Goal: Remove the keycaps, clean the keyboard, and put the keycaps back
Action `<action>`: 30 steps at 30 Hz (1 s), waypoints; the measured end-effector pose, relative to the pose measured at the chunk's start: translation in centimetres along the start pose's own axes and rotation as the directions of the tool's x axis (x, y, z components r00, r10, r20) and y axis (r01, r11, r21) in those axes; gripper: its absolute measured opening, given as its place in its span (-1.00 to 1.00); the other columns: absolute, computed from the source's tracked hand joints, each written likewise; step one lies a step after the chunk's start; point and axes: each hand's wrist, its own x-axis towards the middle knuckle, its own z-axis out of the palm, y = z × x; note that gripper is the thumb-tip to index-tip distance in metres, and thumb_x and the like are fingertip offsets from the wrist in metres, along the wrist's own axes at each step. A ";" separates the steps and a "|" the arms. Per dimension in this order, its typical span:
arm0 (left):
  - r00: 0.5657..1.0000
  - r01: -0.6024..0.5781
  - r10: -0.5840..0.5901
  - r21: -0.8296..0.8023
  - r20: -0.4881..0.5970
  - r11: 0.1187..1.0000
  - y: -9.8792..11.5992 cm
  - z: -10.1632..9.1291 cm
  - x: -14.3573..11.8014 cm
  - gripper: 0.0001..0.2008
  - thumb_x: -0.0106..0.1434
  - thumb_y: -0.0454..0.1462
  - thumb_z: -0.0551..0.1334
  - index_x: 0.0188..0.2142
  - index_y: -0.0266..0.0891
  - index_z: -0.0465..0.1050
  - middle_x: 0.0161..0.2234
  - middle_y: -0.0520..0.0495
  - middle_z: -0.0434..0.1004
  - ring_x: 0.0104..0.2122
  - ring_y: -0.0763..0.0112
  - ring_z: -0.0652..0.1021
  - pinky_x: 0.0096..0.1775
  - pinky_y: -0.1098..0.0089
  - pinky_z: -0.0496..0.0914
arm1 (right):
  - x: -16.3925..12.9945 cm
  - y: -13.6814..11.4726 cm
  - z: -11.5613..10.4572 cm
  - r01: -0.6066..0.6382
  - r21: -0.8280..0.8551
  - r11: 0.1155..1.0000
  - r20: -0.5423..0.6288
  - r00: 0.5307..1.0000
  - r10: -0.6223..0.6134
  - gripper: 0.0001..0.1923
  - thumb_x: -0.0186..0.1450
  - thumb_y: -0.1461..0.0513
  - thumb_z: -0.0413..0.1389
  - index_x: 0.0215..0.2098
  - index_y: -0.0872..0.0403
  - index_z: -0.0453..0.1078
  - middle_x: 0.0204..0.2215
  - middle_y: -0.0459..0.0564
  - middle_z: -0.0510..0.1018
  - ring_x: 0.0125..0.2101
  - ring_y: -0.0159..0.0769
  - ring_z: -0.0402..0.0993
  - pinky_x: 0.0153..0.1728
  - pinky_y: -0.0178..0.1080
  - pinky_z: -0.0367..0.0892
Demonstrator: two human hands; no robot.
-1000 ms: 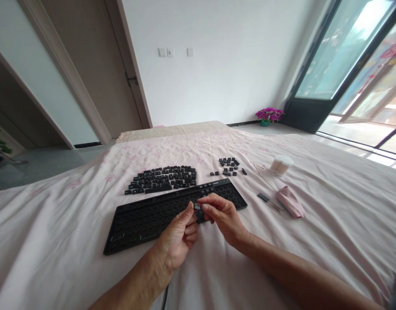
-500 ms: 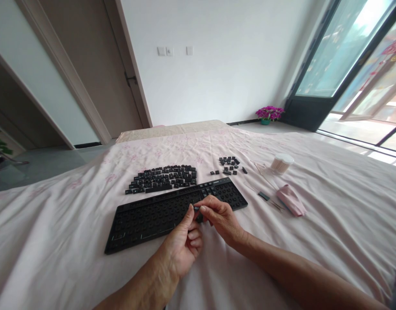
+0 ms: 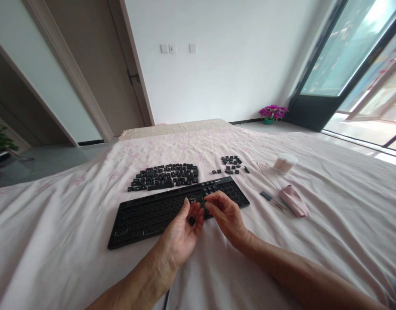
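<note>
Palm up over the near edge of the black keyboard [image 3: 146, 215], my left hand [image 3: 181, 234] has loosely curled fingers with a small black keycap [image 3: 192, 221] resting on them. Beside it my right hand [image 3: 226, 215] pinches thumb and forefinger together close to the left fingertips. What that pinch holds is too small to make out. Most of the keyboard shows bare key sockets, while some caps are seated toward its right part. Behind it lies a large group of loose keycaps [image 3: 165, 175], and a smaller group of keycaps [image 3: 230, 162] sits farther right.
To the right stand a round tub of cotton swabs [image 3: 285, 164] and a folded pink cloth [image 3: 293, 200]. A small dark flat piece [image 3: 265, 196] and some loose swabs [image 3: 278, 206] lie near the cloth. Everything rests on a wrinkled pale pink sheet [image 3: 340, 206].
My left hand has turned palm up and its fingers have loosened, showing the keycap. My right hand has drawn slightly away to the right. The view has shifted a little.
</note>
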 end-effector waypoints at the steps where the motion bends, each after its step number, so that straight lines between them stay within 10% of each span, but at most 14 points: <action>1: 1.000 0.007 -0.007 -0.015 0.011 1.000 0.1 -0.1 0.1 -0.84 0.31 -0.26 0.20 -0.31 -0.34 0.45 -0.38 -0.08 0.53 -0.42 0.47 0.56 -0.36 0.45 0.53 | 0.0 0.0 0.0 0.055 -0.047 0.997 0.019 0.998 -0.054 -0.91 0.24 0.19 0.20 -0.32 0.03 0.48 -0.43 -0.10 0.45 -0.40 -0.37 0.39 -0.37 -0.32 0.35; 5: 0.997 0.047 -0.043 -0.055 0.071 0.997 0.2 -0.2 0.4 -0.77 0.34 -0.22 0.15 -0.35 -0.35 0.45 -0.30 -0.15 0.57 -0.36 0.41 0.57 -0.32 0.40 0.53 | -0.3 0.0 -0.1 0.251 -0.186 0.950 0.184 0.959 -0.217 -0.88 0.30 0.20 0.15 -0.26 -0.01 0.54 -0.37 -0.05 0.48 -0.34 -0.35 0.44 -0.28 -0.30 0.37; 16: 0.974 0.010 -0.021 0.047 0.228 0.999 -0.3 -0.7 1.0 -0.80 0.29 -0.19 0.23 -0.31 -0.31 0.51 -0.24 -0.14 0.57 -0.32 0.47 0.55 -0.38 0.51 0.45 | -0.5 -1.1 0.2 0.313 -0.440 0.842 0.367 0.918 -0.150 -0.81 0.24 0.23 0.20 -0.17 -0.06 0.55 -0.21 -0.03 0.54 -0.20 -0.28 0.47 -0.15 -0.27 0.34; 22: 0.981 -0.114 0.094 0.110 0.172 0.987 1.0 -0.3 1.3 -0.87 0.31 -0.27 0.21 -0.29 -0.31 0.47 -0.20 -0.16 0.58 -0.23 0.40 0.59 -0.20 0.39 0.51 | -0.2 0.0 0.4 -0.132 0.000 0.991 0.161 0.978 0.130 -0.76 0.20 0.15 0.23 -0.18 0.03 0.53 -0.44 -0.06 0.56 -0.45 -0.35 0.45 -0.45 -0.32 0.31; 30: 0.906 -0.419 0.335 0.449 0.257 0.789 3.6 -1.3 3.0 -0.84 0.11 -0.35 0.39 -0.29 -0.31 0.51 -0.34 -0.04 0.57 -0.40 0.56 0.56 -0.39 0.61 0.45 | 1.3 -1.1 -0.5 -0.492 0.518 0.700 0.219 0.867 0.448 -0.60 0.08 0.13 0.34 -0.13 0.08 0.51 -0.33 0.01 0.60 -0.55 -0.51 0.37 -0.66 -0.48 0.13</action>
